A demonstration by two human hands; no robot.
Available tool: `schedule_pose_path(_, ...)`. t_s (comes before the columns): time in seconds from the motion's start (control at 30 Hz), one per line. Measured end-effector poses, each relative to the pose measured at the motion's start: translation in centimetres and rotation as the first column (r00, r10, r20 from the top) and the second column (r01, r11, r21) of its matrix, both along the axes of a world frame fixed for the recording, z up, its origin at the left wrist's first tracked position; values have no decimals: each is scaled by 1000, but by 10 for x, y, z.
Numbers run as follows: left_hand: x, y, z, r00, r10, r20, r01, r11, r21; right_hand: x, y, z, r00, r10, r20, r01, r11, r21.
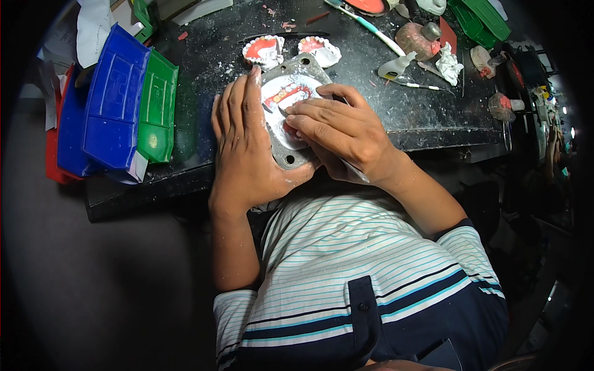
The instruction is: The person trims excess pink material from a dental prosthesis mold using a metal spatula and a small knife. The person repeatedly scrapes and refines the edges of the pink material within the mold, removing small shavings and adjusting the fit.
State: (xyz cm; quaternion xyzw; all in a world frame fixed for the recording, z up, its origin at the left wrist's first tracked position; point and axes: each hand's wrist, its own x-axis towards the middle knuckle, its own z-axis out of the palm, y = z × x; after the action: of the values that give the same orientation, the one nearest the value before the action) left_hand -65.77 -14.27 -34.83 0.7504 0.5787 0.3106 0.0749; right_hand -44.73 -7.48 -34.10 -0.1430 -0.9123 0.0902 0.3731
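Observation:
A grey metal dental flask half (281, 156) lies at the desk's near edge, filled with white plaster (279, 131). Set in the plaster is a red wax denture (286, 94) with a row of pale teeth. My left hand (242, 145) is wrapped along the flask's left and near sides, fingers pointing away from me and thumb across the near corner. Over the flask's right half, my right hand (346, 133) grips a thin metal carving tool (357, 173). Its tip reaches the plaster beside the denture; the fingers hide most of its length.
Just beyond the flask sit two plaster models with red wax and teeth (264, 51) (318, 49). Blue bins (114, 105) and a green bin (158, 108) stand at left. Farther right are a white-and-teal handled tool (380, 34), a small bottle (397, 65), a glass burner (416, 42) and crumpled tissue (449, 65).

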Motion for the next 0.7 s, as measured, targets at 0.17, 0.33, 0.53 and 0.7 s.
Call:
schedule_pose_path(0.17, 1, 0, 0, 1000, -1, 2, 1, 1000, 2, 4, 4, 1, 1000, 13, 21, -13, 1000, 5)
schedule_pose_path(0.33, 1, -1, 1, 1000, 5, -10, -5, 1000, -14, 11, 13, 4, 992, 97, 86, -97, 995, -4)
schedule_pose_path(0.53, 0, -1, 2, 1000, 0, -14, 0, 1000, -19, 14, 23, 11, 975, 163, 148, -168, 985, 23)
schedule_pose_path(0.7, 0, -1, 2, 1000, 3, -29, -4, 1000, -24, 15, 29, 10, 972, 182, 149, -190, 981, 44)
